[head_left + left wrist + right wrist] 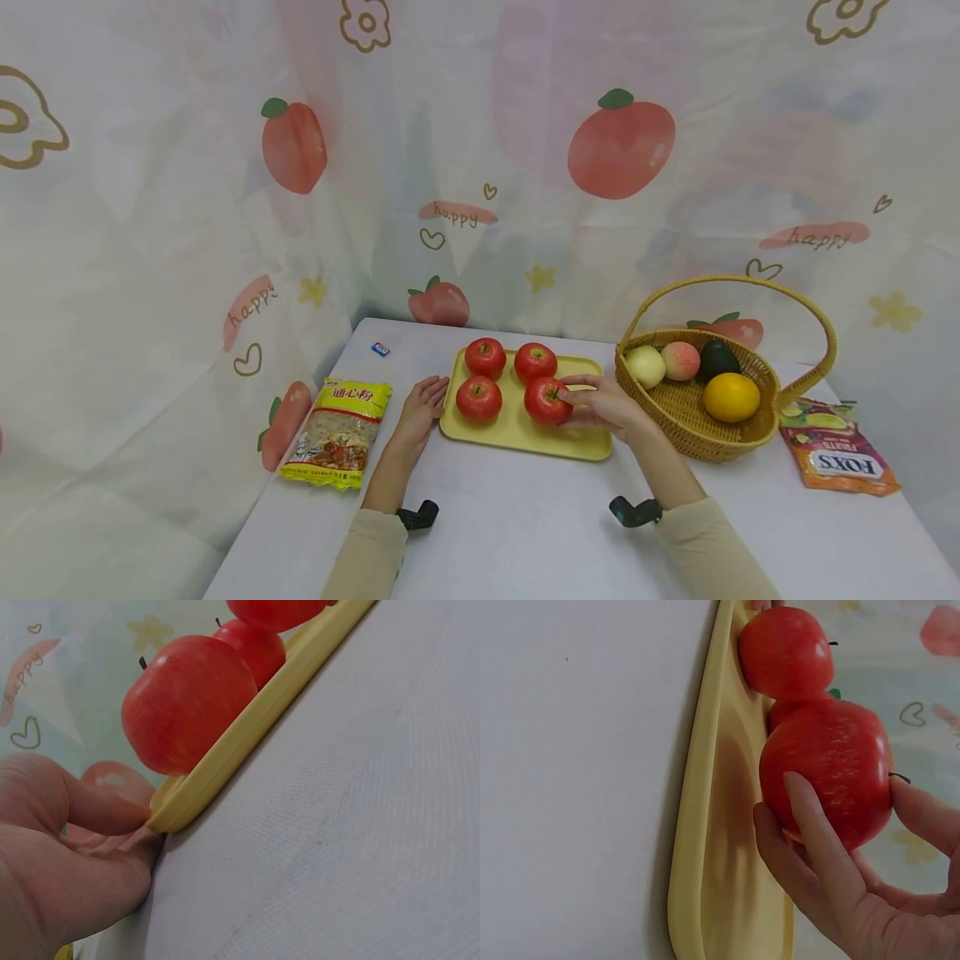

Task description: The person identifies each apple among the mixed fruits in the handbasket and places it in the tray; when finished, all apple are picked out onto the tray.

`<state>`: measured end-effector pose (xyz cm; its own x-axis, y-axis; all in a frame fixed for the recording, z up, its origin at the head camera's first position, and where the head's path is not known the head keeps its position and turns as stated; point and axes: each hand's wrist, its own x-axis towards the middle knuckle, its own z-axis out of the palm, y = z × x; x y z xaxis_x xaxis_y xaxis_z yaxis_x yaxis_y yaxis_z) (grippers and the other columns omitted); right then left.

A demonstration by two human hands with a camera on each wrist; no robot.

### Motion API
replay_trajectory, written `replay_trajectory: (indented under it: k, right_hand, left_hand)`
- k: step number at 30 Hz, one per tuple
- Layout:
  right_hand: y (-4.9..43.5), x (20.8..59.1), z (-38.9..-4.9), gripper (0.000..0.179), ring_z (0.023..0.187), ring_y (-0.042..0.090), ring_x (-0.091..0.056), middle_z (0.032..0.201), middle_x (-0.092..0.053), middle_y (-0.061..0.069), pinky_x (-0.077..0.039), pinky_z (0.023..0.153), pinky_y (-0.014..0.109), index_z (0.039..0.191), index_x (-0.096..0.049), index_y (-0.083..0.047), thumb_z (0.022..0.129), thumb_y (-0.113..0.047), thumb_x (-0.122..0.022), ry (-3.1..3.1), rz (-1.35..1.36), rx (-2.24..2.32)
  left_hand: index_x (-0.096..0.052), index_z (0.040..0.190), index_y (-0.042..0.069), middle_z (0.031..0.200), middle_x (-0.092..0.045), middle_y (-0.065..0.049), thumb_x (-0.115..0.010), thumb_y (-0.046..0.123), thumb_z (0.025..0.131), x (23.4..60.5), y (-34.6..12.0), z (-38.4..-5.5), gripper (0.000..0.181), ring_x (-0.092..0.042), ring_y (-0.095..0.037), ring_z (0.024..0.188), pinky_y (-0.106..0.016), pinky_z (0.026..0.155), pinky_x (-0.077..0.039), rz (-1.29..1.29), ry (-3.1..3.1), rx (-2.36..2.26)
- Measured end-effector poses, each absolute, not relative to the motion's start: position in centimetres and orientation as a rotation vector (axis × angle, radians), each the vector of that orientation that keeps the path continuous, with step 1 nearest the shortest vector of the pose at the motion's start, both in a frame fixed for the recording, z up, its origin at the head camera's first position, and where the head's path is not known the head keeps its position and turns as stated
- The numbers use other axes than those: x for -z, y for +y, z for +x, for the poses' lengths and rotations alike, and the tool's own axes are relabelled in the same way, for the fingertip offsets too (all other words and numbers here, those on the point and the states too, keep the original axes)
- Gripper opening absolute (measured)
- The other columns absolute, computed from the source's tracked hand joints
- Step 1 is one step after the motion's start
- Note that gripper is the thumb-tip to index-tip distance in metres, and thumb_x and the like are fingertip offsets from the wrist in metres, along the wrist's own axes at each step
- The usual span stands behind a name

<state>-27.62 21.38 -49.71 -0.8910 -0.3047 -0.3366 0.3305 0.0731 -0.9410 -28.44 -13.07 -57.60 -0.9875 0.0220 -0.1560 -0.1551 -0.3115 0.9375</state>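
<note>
Several red apples are on a yellow tray [517,443]. At its right side, my right hand [877,900] grips one red apple [829,772] between thumb and fingers. That apple is held just above the tray, with its shadow on the tray floor in the right wrist view. My left hand [422,408] is at the tray's left edge, and in the left wrist view its thumb and finger pinch the tray's corner. Another apple [187,705] sits close to that corner. Two more apples, one of them the back right apple [536,363], sit farther back on the tray.
A wicker basket [678,433] with a tall handle holds several fruits to the right. Beside it lies a FOX'S candy bag [840,454]. A yellow pasta bag [337,433] and a small blue packet [380,349] lie left. A printed curtain [480,150] hangs behind.
</note>
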Motion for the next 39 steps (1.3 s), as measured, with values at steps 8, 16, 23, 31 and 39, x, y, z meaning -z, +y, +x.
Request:
replay_trajectory:
  k: [8,16,23,31,39]
  right_hand:
    - [21.0,50.3,-27.8,0.062,0.109,0.038,-0.071,0.14,-0.052,0.028,-0.057,0.096,0.054,0.15,-0.038,0.01,0.101,-0.011,-0.068,1.891,0.04,1.854]
    - [20.6,50.5,-27.7,0.063,0.107,0.04,-0.073,0.143,-0.052,0.03,-0.058,0.093,0.053,0.149,-0.04,0.009,0.1,-0.016,-0.07,1.931,0.095,1.827]
    - [19.7,50.7,-27.1,0.071,0.095,0.03,-0.075,0.136,-0.061,0.025,-0.064,0.087,0.044,0.144,-0.047,0.007,0.096,-0.037,-0.075,2.094,0.222,1.717]
    - [19.6,50.6,-26.6,0.069,0.105,0.033,-0.071,0.136,-0.063,0.023,-0.063,0.088,0.044,0.145,-0.048,0.005,0.099,-0.041,-0.07,2.241,0.22,1.634]
    - [20.5,49.8,-26.0,0.06,0.119,0.04,-0.068,0.135,-0.065,0.026,-0.061,0.095,0.046,0.146,-0.048,0.006,0.104,-0.034,-0.064,2.285,0.135,1.686]
  left_hand:
    - [-0.031,0.158,-0.001,0.16,-0.042,-0.022,-0.044,-0.028,0.09,57.7,-13.1,-28.5,0.074,-0.039,-0.034,0.151,-0.043,0.123,-0.033,-0.19,1.765,-2.45]
    - [-0.028,0.158,-0.004,0.161,-0.04,-0.025,-0.042,-0.029,0.09,57.7,-12.8,-28.4,0.074,-0.037,-0.036,0.151,-0.044,0.124,-0.032,-0.16,1.766,-2.452]
    - [-0.028,0.159,-0.003,0.161,-0.041,-0.024,-0.043,-0.028,0.09,57.7,-12.8,-28.5,0.074,-0.038,-0.036,0.151,-0.044,0.124,-0.032,-0.16,1.775,-2.449]
    - [-0.029,0.159,-0.002,0.16,-0.041,-0.023,-0.042,-0.028,0.09,57.8,-12.9,-28.7,0.074,-0.039,-0.035,0.151,-0.043,0.123,-0.032,-0.179,1.77,-2.446]
    - [-0.029,0.158,-0.003,0.16,-0.041,-0.025,-0.044,-0.027,0.091,57.4,-13.1,-28.5,0.073,-0.039,-0.036,0.15,-0.044,0.123,-0.033,-0.192,1.759,-2.453]
